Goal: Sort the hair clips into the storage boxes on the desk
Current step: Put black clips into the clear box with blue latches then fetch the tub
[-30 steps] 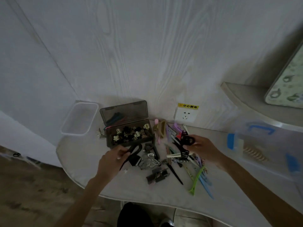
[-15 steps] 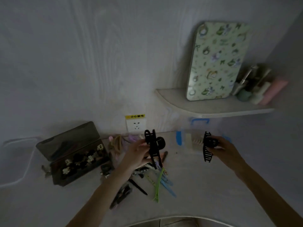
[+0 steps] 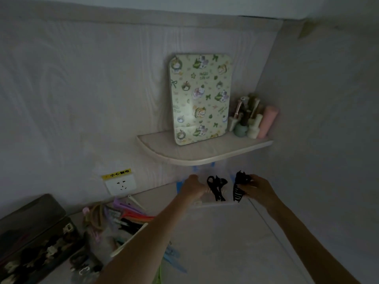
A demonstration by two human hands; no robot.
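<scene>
My left hand (image 3: pixel 193 187) grips a black claw clip (image 3: pixel 217 188) at the far end of the desk. My right hand (image 3: pixel 257 188) grips a second black claw clip (image 3: pixel 239 187) just to the right of it. Both clips hang over a clear storage box with blue latches (image 3: pixel 179 185) that stands under the shelf; its walls are hard to make out. A pile of coloured hair clips (image 3: pixel 127 219) lies at the left, beside my left forearm. A dark open box (image 3: pixel 39 240) with small clips inside sits at the lower left.
A rounded wall shelf (image 3: pixel 196 155) hangs right above the clear box, carrying a patterned green panel (image 3: pixel 200 97) and several bottles (image 3: pixel 253 121). A wall socket (image 3: pixel 121 184) is on the back wall. The side wall closes in at the right.
Both hands have carried their black claw clips away from the pile, rightward and farther back to the clear box under the shelf. The view has turned right and up.
</scene>
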